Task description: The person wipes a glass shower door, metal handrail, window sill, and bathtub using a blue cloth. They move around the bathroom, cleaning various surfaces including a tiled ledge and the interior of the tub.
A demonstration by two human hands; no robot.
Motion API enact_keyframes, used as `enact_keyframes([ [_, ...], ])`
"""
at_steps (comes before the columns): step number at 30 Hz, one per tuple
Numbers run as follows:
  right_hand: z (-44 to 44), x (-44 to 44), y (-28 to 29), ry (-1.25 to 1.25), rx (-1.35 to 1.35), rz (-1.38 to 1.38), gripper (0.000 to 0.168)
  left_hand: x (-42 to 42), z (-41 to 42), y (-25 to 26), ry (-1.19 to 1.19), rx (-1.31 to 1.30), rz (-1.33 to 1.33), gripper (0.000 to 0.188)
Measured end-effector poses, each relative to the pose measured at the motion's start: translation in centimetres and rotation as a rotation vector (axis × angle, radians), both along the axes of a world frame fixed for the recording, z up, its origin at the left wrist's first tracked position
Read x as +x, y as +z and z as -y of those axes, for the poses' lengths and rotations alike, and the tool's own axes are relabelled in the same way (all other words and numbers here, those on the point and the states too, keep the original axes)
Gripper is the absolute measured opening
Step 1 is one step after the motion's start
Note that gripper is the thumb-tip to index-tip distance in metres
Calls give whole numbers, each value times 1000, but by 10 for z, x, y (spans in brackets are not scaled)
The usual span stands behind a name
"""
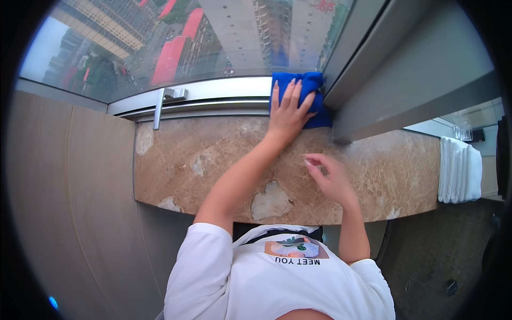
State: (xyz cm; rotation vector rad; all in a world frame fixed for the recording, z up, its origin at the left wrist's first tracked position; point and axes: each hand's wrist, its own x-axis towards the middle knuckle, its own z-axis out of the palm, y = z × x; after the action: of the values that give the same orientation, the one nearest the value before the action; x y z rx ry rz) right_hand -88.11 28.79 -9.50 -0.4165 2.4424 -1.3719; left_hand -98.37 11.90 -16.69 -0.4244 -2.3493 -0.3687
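Observation:
A folded blue cloth (320, 116) lies against the right end of the window's metal frame (232, 89), beside the corner with the grey column. My left hand (289, 110) rests flat on it, fingers spread, pressing it to the frame; the thumb side reaches towards the cloth's lower part. My right hand (328, 176) hovers above the brown marble sill (224, 160), fingers bent and thumb close to the index finger, with no object visible between them. The window pane (132, 52) rises beyond the frame.
A metal window handle (159, 108) sticks out over the sill at the left. Wood-look panelling (72, 168) borders the sill's left end. The wide grey column (400, 68) stands at the right. Folded white towels (460, 170) and a clear glass (463, 131) are farther right.

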Motion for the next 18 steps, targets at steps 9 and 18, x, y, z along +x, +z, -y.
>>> enact_keyframes([
  [9,-17,3,6,-22,-3,-47,24,14,77,-17,155,8,12,52],
  [18,31,-4,14,138,62,-12,26,46,139,-29,329,110,16,43],
])
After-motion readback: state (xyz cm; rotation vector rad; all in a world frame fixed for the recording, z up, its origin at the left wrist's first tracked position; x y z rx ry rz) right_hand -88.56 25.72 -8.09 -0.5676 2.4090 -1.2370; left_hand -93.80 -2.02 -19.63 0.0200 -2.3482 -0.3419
